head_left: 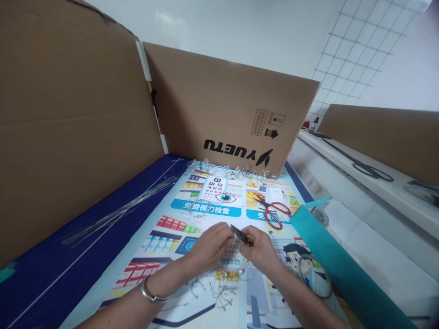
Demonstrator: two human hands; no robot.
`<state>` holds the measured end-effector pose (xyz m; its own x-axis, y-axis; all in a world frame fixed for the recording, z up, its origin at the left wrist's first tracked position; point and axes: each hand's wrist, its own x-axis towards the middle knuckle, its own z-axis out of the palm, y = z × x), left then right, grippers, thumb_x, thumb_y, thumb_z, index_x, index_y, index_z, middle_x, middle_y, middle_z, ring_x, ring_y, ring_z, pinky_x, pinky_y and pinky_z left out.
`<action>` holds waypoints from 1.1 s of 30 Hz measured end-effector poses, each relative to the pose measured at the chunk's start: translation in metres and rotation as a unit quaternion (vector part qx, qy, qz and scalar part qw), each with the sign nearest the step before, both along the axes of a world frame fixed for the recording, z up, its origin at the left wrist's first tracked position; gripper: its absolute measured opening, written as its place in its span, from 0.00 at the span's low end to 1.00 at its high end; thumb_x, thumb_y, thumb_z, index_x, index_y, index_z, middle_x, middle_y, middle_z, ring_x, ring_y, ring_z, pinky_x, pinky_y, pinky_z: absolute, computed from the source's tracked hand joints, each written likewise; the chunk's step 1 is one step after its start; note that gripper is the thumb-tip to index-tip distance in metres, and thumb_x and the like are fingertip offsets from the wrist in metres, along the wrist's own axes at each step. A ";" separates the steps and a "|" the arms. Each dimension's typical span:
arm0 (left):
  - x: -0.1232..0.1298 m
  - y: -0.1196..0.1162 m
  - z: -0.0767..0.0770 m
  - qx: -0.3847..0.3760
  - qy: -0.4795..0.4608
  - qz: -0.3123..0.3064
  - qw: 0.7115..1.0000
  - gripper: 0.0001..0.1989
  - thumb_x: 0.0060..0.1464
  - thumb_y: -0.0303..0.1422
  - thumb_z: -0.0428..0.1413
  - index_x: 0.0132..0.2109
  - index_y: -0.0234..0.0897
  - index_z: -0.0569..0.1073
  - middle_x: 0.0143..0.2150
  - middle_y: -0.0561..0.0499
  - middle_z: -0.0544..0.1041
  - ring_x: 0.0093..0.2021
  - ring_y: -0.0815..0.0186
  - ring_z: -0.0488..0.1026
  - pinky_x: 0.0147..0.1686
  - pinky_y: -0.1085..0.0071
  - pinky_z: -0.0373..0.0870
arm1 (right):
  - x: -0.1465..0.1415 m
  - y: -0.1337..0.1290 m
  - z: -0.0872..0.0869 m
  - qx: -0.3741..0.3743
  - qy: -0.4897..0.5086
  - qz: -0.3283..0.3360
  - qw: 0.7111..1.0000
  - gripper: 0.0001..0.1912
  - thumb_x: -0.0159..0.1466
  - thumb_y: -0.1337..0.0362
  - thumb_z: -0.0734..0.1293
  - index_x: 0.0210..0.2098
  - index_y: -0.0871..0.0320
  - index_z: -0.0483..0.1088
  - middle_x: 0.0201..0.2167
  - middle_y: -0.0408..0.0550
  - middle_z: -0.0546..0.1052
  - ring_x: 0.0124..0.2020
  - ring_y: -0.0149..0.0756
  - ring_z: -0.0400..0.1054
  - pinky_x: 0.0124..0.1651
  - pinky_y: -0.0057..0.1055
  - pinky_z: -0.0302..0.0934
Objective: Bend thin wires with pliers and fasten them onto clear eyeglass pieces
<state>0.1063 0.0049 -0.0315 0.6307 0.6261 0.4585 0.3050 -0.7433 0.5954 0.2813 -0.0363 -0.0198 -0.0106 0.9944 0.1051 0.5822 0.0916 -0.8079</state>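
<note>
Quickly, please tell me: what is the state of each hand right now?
Left hand: closed, pinching something small; cannot tell what.
Right hand: closed, holding yellow-handled pliers.

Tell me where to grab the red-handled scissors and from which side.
Take the red-handled scissors by their two finger loops, coming from the near side, past the right hand. They lie flat on the poster, blades pointing away and left, loops nearest; the teal roll just right of them blocks that side.
</note>
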 end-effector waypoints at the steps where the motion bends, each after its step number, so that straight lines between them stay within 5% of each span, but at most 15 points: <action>1: 0.000 0.001 0.000 -0.007 -0.012 -0.012 1.000 0.10 0.60 0.32 0.41 0.33 0.37 0.64 0.31 0.50 0.67 0.34 0.65 0.63 0.34 0.70 0.59 | 0.000 0.001 0.000 -0.001 0.005 -0.001 1.000 0.08 0.48 0.69 0.62 0.30 0.57 0.66 0.23 0.39 0.69 0.25 0.29 0.61 0.27 0.24 0.53; 12: 0.000 0.001 -0.001 -0.026 -0.008 -0.021 0.999 0.09 0.60 0.32 0.42 0.36 0.36 0.65 0.33 0.50 0.69 0.35 0.65 0.64 0.36 0.69 0.60 | -0.003 0.000 -0.003 -0.012 0.026 -0.003 1.000 0.09 0.49 0.69 0.62 0.32 0.57 0.64 0.23 0.38 0.69 0.24 0.28 0.61 0.26 0.23 0.53; 20: 0.002 -0.005 -0.003 -0.009 0.053 0.071 0.996 0.07 0.58 0.27 0.41 0.34 0.36 0.61 0.32 0.49 0.68 0.34 0.62 0.64 0.34 0.67 0.59 | -0.011 -0.004 -0.002 -0.014 0.055 -0.007 0.998 0.11 0.50 0.68 0.62 0.35 0.56 0.64 0.22 0.37 0.69 0.24 0.28 0.62 0.26 0.23 0.54; 33: 0.005 -0.007 -0.008 -0.018 0.116 0.127 0.985 0.06 0.53 0.22 0.43 0.34 0.37 0.59 0.31 0.49 0.69 0.34 0.63 0.66 0.32 0.70 0.59 | -0.012 -0.006 -0.005 -0.018 0.043 0.006 0.999 0.16 0.50 0.70 0.61 0.38 0.55 0.62 0.20 0.35 0.65 0.21 0.26 0.58 0.24 0.22 0.50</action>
